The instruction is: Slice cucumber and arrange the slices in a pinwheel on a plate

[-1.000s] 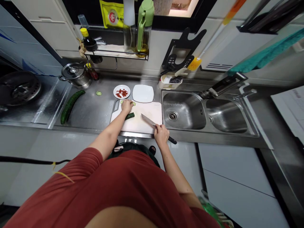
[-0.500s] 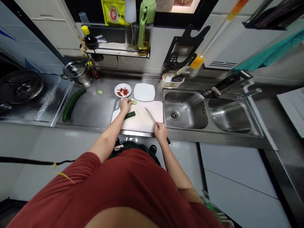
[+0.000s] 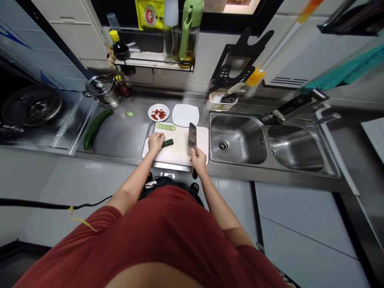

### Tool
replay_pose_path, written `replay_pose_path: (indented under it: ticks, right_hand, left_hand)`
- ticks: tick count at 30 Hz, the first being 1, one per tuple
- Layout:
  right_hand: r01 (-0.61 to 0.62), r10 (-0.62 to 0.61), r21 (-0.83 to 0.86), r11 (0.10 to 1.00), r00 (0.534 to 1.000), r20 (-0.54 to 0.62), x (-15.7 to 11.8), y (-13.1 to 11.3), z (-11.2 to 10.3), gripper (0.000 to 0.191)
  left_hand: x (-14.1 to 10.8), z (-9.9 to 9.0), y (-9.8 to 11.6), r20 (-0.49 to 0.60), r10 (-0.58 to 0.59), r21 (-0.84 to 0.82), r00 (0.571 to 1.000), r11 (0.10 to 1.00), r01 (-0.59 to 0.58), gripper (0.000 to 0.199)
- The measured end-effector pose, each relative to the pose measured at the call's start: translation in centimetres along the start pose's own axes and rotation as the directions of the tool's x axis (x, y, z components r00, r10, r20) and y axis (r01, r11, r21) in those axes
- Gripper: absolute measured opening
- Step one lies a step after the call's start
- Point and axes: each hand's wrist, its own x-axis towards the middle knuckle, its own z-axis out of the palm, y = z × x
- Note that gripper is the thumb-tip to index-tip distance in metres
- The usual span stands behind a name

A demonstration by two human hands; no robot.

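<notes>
your right hand (image 3: 198,160) is clamped on a kitchen knife (image 3: 192,138), blade upright over the white cutting board (image 3: 183,157). your left hand (image 3: 156,143) touches a cucumber piece (image 3: 167,143) at its 3 o'clock, grip unclear. cucumber slices (image 3: 165,127) line the board's 12 o'clock edge.

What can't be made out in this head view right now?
Head view:
- Cleaver's handle: mostly hidden by the right hand.
- Red pieces on the plate: too small to identify.
- Dark contents of the tub by the sink: too small to identify.
- Yellow packet: cut off by the top edge.
</notes>
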Motion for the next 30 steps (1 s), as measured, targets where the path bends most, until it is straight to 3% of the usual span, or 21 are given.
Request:
replay_pose_path:
  ticks: [6, 12, 19, 30]
  right_hand:
    - [0.007, -0.007, -0.001, 1.000, 1.000, 0.001, 0.8, -1.1, 1.0, 0.028]
    - [0.033, -0.017, -0.122, 0.992, 0.991, 0.131, 1.4, -2.4, 1.7, 0.027]
    - [0.138, -0.014, -0.359, 0.923, 0.945, 0.326, 1.4, -3.6, 2.3, 0.026]
    - [0.165, 0.074, -0.497, 0.852, 0.902, 0.425, 1.1, -5.2, 3.1, 0.024]
  left_hand:
    - [-1.3, -0.3, 0.5, 0.056, 0.118, 0.026, 0.991, 0.992, -0.120, 0.027]
    - [-1.2, 0.7, 0.0, 0.060, 0.220, 0.012, 0.974, 0.975, -0.221, 0.027]
    - [-1.4, 2.0, -0.8, 0.029, 0.349, 0.013, 0.937, 0.937, -0.350, 0.024]
    - [-0.8, 3.3, -1.8, 0.072, 0.439, -0.026, 0.896, 0.898, -0.438, 0.026]
